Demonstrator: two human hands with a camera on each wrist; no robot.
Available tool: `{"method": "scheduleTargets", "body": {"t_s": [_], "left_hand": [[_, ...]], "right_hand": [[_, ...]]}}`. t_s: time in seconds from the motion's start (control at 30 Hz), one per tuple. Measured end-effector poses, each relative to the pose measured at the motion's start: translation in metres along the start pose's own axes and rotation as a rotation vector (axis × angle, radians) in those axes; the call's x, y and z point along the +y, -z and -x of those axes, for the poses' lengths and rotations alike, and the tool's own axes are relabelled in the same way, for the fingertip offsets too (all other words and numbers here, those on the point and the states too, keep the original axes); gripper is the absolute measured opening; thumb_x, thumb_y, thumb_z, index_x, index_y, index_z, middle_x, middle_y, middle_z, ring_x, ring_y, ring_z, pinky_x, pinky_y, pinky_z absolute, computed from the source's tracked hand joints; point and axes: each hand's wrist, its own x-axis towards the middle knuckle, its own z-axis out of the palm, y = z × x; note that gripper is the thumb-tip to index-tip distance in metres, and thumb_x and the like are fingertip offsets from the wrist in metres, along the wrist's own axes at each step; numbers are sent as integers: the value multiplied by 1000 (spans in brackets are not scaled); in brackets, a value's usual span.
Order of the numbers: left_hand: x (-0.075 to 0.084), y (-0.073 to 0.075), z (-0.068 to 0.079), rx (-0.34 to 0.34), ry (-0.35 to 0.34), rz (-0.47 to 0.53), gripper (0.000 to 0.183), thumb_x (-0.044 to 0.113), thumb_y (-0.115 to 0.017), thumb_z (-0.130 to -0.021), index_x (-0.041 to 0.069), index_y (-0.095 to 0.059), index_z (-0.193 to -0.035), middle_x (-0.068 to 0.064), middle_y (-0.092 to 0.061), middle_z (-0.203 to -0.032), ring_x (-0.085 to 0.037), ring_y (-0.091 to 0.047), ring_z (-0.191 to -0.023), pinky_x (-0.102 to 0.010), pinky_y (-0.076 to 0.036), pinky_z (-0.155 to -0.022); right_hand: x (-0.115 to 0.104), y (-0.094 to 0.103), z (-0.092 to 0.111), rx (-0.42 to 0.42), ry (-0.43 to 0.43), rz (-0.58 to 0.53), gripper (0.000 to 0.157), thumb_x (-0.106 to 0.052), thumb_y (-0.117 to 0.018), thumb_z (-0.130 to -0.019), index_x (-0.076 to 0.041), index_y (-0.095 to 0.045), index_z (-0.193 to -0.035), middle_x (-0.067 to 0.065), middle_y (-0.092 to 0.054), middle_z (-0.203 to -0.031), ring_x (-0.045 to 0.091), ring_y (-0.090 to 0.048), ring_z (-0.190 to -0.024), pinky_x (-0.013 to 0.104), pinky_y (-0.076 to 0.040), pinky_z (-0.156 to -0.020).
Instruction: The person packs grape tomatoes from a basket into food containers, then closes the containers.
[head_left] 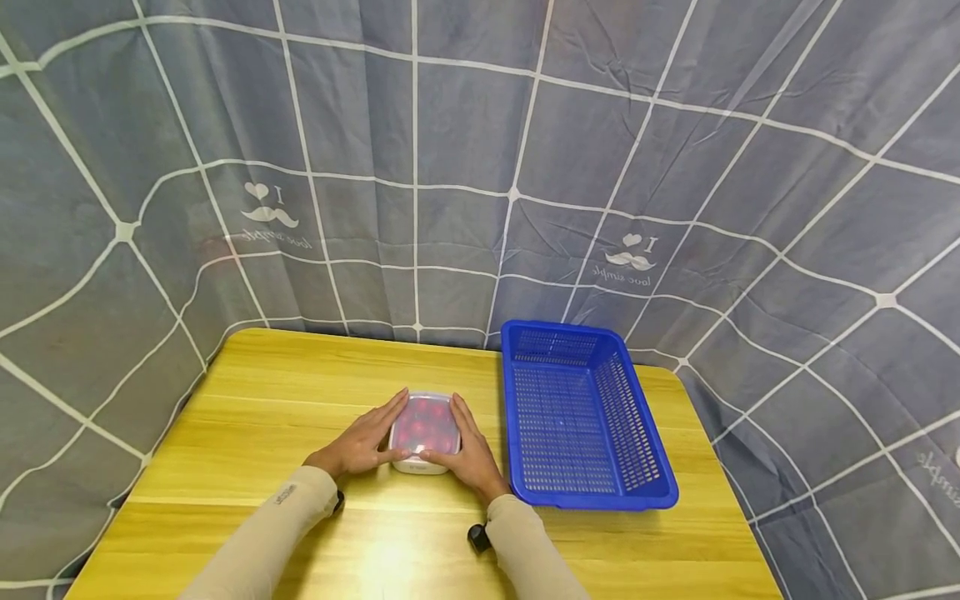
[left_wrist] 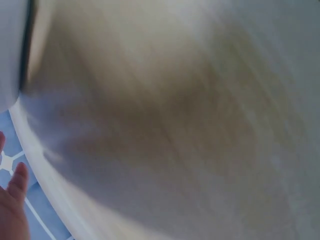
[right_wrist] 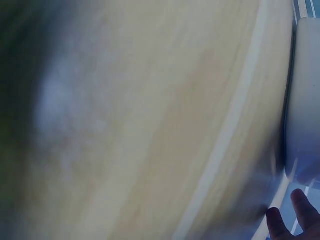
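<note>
A white plastic container with a translucent lid sits on the wooden table, and pinkish-red round things show blurrily through the lid. My left hand holds its left side, thumb along the near edge and fingers reaching to the far left corner. On the other side, my right hand grips it the same way, the two thumbs close together at the front. In the left wrist view the container's white wall fills the upper left corner. The right wrist view has the white wall at its right edge, above some fingertips.
A blue plastic basket with perforated sides stands on the table, just right of the right hand. Behind the table and along both sides hangs a grey curtain with white grid lines. A black wrist device is at the right cuff.
</note>
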Motion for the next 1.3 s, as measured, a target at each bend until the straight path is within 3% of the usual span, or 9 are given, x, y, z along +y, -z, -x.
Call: {"method": "scheduleTargets", "body": {"t_s": [0.33,0.53,0.67,0.9,1.07,1.3], "left_hand": [[3,-2,2,13,-11,39,88,47,-56,-94,1,-9,-154,-15,-5,-161,-39,-18,-143,-66,-21,-112],[19,-3,-9,39,-15,-104,78,41,-50,-98,-11,-21,-147,-26,-18,-154,-43,-25,-138,-61,-28,-111],[27,-5,-17,53,-16,-230,73,37,-46,-100,-18,-25,-142,-33,-20,-151,-45,-23,-138,-60,-26,-113],[25,-10,-13,52,7,-275,73,44,-45,-100,-3,-23,-151,-21,-14,-158,-37,-12,-144,-56,-13,-119],[21,-12,-13,103,-10,-296,73,46,-48,-98,-1,-27,-150,-19,-20,-157,-36,-17,-144,-55,-17,-118],[21,-18,-14,98,-3,-265,73,48,-46,-99,-1,-27,-150,-18,-18,-158,-36,-16,-144,-57,-18,-117]], "right_hand": [[2,-2,2,-11,30,-71,106,-45,-78,-78,-13,-14,-156,1,-8,-162,28,-15,-145,53,-23,-117],[7,-2,2,-2,48,-33,104,-45,-76,-81,-12,-13,-156,2,-8,-162,33,-18,-144,57,-25,-115],[7,-3,1,16,45,64,101,-53,-71,-82,-15,-14,-156,1,-11,-162,33,-23,-142,62,-24,-113],[3,-6,-1,25,52,165,97,-60,-63,-84,-14,-18,-155,1,-14,-161,32,-26,-141,62,-23,-112],[1,-5,-2,35,58,179,96,-61,-64,-83,-14,-21,-155,-3,-16,-160,32,-30,-139,60,-23,-112],[1,-1,3,15,56,172,98,-59,-66,-82,-13,-20,-155,0,-16,-161,33,-23,-142,61,-19,-114]]}}
